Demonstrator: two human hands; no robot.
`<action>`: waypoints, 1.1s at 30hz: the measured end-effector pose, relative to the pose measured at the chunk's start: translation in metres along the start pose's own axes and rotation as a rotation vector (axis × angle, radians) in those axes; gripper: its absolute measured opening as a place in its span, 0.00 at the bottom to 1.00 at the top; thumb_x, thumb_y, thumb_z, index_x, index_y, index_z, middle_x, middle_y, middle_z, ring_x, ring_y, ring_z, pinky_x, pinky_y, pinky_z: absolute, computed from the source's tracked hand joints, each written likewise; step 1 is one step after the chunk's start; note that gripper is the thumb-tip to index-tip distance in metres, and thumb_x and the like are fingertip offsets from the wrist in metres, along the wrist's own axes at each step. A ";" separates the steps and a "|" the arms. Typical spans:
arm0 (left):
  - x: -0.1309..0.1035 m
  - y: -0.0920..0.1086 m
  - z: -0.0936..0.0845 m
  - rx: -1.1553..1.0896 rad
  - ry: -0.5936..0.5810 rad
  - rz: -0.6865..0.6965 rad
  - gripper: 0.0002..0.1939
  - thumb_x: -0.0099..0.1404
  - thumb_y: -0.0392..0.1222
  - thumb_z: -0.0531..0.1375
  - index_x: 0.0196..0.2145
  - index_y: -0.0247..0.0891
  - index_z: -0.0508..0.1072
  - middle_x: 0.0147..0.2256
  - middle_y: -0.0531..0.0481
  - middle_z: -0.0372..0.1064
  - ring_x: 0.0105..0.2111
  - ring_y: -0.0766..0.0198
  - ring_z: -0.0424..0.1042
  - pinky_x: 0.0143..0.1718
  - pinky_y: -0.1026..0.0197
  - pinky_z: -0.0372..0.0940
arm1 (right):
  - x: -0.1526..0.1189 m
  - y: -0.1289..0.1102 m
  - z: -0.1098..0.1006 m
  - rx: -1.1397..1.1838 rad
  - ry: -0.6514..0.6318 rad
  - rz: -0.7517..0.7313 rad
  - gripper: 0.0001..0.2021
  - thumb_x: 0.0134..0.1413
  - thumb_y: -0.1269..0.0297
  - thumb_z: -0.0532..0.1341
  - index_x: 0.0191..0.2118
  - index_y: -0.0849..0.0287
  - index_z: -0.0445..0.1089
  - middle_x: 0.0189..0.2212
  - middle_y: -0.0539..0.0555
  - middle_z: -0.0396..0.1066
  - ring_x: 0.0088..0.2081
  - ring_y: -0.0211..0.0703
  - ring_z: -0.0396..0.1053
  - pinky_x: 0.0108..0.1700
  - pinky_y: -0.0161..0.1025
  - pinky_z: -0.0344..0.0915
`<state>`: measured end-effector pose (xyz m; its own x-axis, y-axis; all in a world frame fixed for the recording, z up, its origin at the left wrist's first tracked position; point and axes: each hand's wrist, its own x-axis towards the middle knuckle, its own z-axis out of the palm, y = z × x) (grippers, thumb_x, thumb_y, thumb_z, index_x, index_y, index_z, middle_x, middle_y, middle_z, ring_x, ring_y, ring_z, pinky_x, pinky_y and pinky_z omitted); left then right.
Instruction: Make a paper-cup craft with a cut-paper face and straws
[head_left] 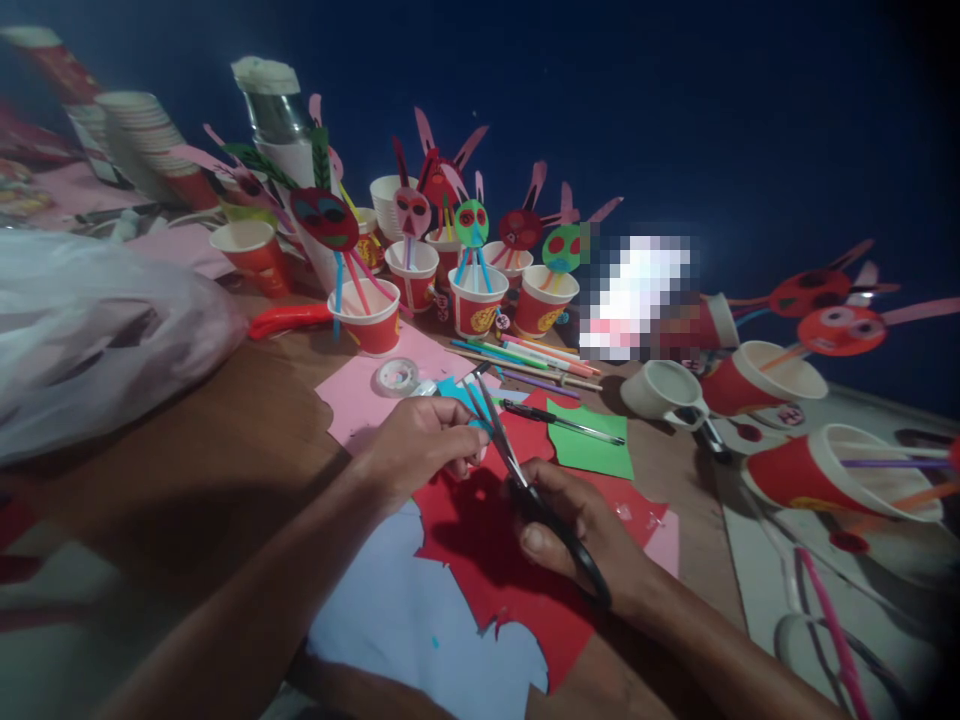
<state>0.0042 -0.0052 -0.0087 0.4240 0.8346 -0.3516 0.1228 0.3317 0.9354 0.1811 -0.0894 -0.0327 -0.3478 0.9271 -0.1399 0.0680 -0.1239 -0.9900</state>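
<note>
Black-handled scissors (pixel 551 525) are in my right hand (pixel 581 530), whose fingers wrap round the handles. Their blades are slightly apart and point up and left. My left hand (pixel 435 440) pinches a small blue paper piece (pixel 480 428) right beside the blades. Beneath both hands lies red paper (pixel 487 540) with cut edges, over a light blue sheet (pixel 427 620). Green paper (pixel 592 440) sits to the right of the blades, with a black pen (pixel 562 420) across its upper part. A tape roll (pixel 396 377) rests on pink paper (pixel 345 395) behind my left hand.
Paper cups (pixel 480 300) holding paper-faced straw figures line the back and right side. A white mug (pixel 664 390) stands at the right, near straws and markers (pixel 525 360). A plastic bag (pixel 105 340) bulges at the left, beside a red-handled object (pixel 289 320). Stacked cups (pixel 146 140) stand behind.
</note>
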 end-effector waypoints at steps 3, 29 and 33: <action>0.000 0.001 0.001 -0.022 0.006 0.007 0.06 0.50 0.38 0.60 0.19 0.34 0.67 0.14 0.55 0.65 0.14 0.74 0.61 0.14 0.70 0.46 | 0.001 -0.001 0.001 -0.011 -0.008 -0.014 0.16 0.48 0.54 0.64 0.36 0.58 0.63 0.28 0.48 0.60 0.29 0.36 0.57 0.31 0.32 0.56; -0.004 0.000 0.007 0.085 0.055 0.034 0.07 0.49 0.38 0.59 0.18 0.35 0.67 0.13 0.56 0.65 0.14 0.74 0.60 0.15 0.70 0.48 | 0.001 0.002 0.002 -0.005 0.023 -0.035 0.13 0.49 0.58 0.63 0.35 0.59 0.61 0.26 0.47 0.58 0.28 0.34 0.55 0.29 0.31 0.55; -0.002 0.000 0.006 0.032 0.034 0.019 0.06 0.49 0.38 0.59 0.18 0.35 0.67 0.13 0.56 0.65 0.13 0.74 0.60 0.14 0.70 0.46 | 0.001 0.003 0.002 0.034 0.015 -0.047 0.13 0.49 0.59 0.64 0.35 0.59 0.61 0.26 0.47 0.59 0.27 0.34 0.55 0.29 0.30 0.55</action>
<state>0.0086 -0.0092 -0.0077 0.3961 0.8553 -0.3340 0.1437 0.3016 0.9426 0.1788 -0.0900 -0.0359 -0.3355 0.9374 -0.0937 0.0199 -0.0923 -0.9955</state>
